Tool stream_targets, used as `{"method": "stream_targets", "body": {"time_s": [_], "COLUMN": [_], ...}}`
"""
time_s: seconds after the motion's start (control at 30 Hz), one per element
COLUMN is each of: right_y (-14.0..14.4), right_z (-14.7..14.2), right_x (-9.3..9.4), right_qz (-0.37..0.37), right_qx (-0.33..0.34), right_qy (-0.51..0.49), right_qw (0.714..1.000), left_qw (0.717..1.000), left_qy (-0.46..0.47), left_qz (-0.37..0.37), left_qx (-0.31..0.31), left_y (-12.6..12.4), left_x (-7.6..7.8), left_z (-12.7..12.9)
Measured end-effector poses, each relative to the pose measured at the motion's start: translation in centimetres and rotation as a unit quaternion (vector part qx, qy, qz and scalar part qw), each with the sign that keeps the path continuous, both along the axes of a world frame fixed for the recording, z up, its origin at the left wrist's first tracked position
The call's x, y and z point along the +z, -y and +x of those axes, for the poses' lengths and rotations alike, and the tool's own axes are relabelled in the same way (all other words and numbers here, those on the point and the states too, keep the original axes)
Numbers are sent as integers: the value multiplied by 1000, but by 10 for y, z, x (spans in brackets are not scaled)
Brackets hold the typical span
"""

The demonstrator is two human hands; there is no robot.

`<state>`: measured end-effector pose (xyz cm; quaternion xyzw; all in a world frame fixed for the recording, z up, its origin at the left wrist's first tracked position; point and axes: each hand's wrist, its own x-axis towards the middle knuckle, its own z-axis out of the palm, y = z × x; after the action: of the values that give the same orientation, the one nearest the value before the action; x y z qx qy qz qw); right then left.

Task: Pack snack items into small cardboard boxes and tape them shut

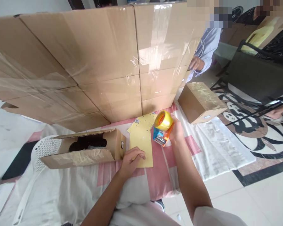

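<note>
Pink-and-white cloth [157, 185] fills lower centre, tiled floor [269, 191] lower right. Right hand [176, 130] grips loaded tape dispenser [164, 124]; left hand [133, 158], half-curled, grip unclear, lies over yellow paper [141, 141]. Box label [122, 144] illegible.

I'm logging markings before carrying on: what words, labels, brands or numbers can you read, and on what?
None can be read.
White printed item, lower left: dark print, too blurred.
Open box: end label, too small.
Closed box: label, too small.
Tape dispenser in the right hand: no legible lettering.
</note>
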<state>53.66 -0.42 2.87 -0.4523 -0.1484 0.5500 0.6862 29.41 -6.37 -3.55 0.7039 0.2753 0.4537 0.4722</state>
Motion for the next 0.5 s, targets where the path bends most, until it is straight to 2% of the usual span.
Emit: {"method": "stream_targets", "body": {"time_s": [0.1,0.27,0.43,0.5], "right_y": [0,-5,2,9], "right_z": [-3,-6,15,21], "right_x": [-13,-22,-5,7], "right_qz": [-19,-83,-104,-125], "right_qx": [-75,-8,7,-39], "right_qy": [107,241,336,429], "right_qw": [991,967,936,894], "left_qw": [998,992,992,995], "left_qy": [12,26,26,27], "left_qz": [-40,-102,-116,-95], "left_qx": [51,71,34,17], "left_y": [3,18,41,49], "left_x": [4,14,29,35], "left_z": [1,2,-3,-10]}}
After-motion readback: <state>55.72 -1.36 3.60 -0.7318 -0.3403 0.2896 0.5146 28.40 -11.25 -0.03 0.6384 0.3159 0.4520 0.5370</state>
